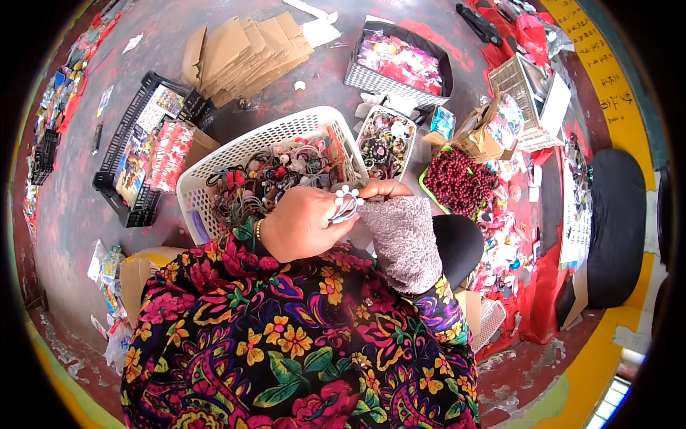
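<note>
My left hand [304,223], with a beaded bracelet at the wrist, is closed around a grey hair tie [346,207] that has white round beads along its top. Close beside it, the fingers of my right hand [386,189] are curled together at the beads. What they pinch is hidden. A fuzzy greyish sleeve cover [404,239] wraps that forearm. Both hands are over the near right corner of a white perforated basket [194,187], which holds a heap of hair ties [268,175] in many colours. Something pale and translucent lies under the right hand, too unclear to name.
A smaller white basket [409,159] of hair accessories stands beyond my hands. To its right is a green-rimmed tray of dark red beaded items [463,182]. Flattened cardboard [246,57], a patterned bin [400,89] and a black crate [107,168] stand farther out.
</note>
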`<state>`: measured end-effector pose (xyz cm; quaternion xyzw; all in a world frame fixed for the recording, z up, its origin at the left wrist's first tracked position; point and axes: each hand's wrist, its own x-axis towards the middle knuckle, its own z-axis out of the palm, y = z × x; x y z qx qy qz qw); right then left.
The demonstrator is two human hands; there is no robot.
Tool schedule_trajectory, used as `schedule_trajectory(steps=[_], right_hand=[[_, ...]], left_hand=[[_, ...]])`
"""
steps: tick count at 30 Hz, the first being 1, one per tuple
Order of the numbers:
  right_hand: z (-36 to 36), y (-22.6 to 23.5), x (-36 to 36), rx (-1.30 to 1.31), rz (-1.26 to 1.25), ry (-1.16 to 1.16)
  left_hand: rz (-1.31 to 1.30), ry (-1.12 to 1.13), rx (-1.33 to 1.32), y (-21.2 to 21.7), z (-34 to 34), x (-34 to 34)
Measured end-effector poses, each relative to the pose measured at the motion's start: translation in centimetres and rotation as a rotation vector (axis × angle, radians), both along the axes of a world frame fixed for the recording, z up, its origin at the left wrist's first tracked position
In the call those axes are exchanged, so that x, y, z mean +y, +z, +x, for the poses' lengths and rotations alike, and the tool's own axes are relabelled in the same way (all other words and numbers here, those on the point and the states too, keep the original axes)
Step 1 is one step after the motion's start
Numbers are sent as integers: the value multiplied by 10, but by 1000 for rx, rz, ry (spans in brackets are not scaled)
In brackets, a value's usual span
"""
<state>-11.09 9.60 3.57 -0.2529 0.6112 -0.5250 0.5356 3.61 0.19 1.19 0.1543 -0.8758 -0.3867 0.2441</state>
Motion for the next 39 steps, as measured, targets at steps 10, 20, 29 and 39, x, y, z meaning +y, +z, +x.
schedule_trajectory(steps=[10, 20, 29, 39], right_hand=[[-6, -7, 4, 584, -342, 18], [2, -4, -2, -183, -219, -291], [5, -25, 3, -17, -189, 1], [-6, -24, 1, -256, -51, 47]], left_hand=[[628, -56, -92, 2, -4, 2], [1931, 35, 253, -12, -8, -11], [1669, -197, 196, -17, -6, -4], [938, -269, -27, -6, -8, -9]])
